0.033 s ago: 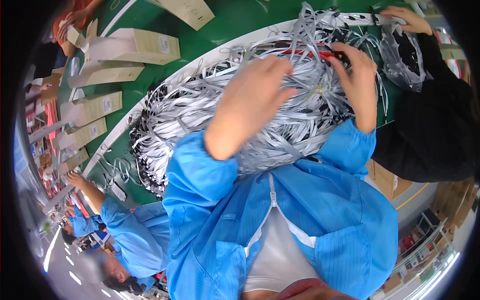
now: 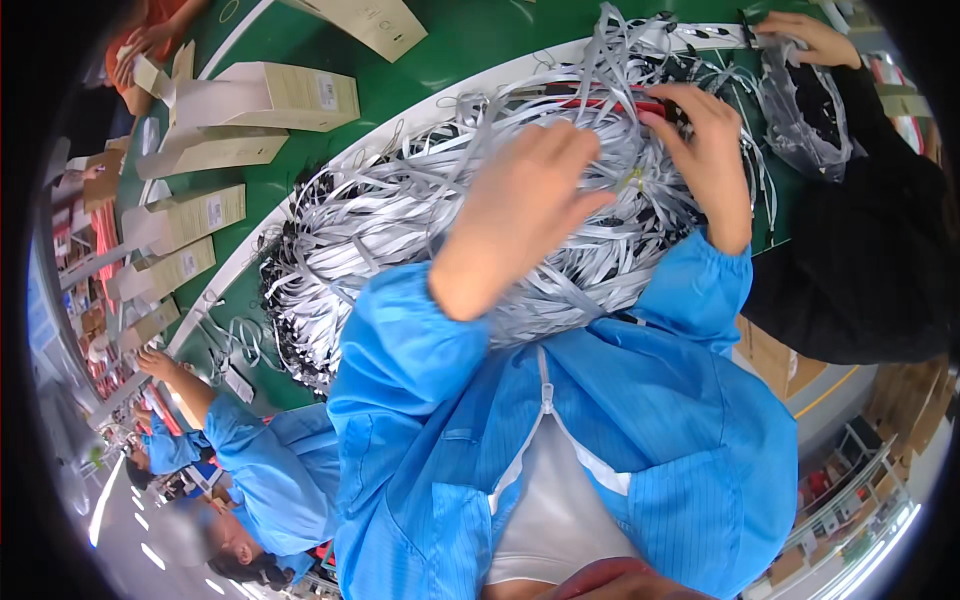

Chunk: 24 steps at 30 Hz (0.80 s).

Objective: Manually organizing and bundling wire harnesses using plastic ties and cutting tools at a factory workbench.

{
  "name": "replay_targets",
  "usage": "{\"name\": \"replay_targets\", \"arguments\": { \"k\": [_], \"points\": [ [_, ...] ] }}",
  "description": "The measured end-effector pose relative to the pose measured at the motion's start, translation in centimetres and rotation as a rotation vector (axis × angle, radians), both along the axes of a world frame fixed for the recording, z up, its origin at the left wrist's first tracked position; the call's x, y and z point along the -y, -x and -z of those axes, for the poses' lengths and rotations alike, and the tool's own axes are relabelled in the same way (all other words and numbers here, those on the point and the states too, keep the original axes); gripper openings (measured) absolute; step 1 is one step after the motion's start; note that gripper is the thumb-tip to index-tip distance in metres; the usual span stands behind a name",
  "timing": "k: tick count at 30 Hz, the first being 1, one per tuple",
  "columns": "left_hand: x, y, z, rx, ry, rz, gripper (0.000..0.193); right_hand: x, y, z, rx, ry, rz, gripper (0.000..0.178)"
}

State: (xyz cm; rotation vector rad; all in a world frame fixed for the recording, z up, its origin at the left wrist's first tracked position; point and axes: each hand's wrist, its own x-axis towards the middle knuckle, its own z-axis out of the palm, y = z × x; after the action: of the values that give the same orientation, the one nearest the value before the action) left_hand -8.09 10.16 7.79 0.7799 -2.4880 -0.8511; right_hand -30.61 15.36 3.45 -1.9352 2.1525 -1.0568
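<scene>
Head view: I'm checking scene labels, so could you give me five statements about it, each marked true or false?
1. A pile of silver-grey straps with black ends lies before the person. True.
2. The person's left hand is inside the plastic bag. False: the left hand, blurred, is over the pile.
3. The right hand has its thumb and index fingertip at a red item. True.
4. The clear plastic bag is at the picture's left. False: the clear plastic bag is at the upper right, near a co-worker's hand.
5. Cream cardboard boxes show at the upper left. True.
</scene>
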Motion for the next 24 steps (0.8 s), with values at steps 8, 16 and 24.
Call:
{"name": "replay_targets", "arguments": {
  "k": [8, 16, 24],
  "points": [
    [-2.4, 2.0, 4.9, -0.012, -0.057, -0.172, 0.016, 0.7, 0.0, 2.9, -0.075, -0.134, -0.123, 0.035],
    [-2.1, 2.2, 6.3, -0.135, -0.211, -0.368, 0.017, -7.1, 4.0, -0.8, -0.051, -0.197, 0.220, 0.038],
    [-2.3, 3.9, 4.4, -0.072, 0.182, -0.028, 0.018, -12.1, 2.2, -0.3, 1.380, -0.119, 0.130, 0.054]
  ]
}}
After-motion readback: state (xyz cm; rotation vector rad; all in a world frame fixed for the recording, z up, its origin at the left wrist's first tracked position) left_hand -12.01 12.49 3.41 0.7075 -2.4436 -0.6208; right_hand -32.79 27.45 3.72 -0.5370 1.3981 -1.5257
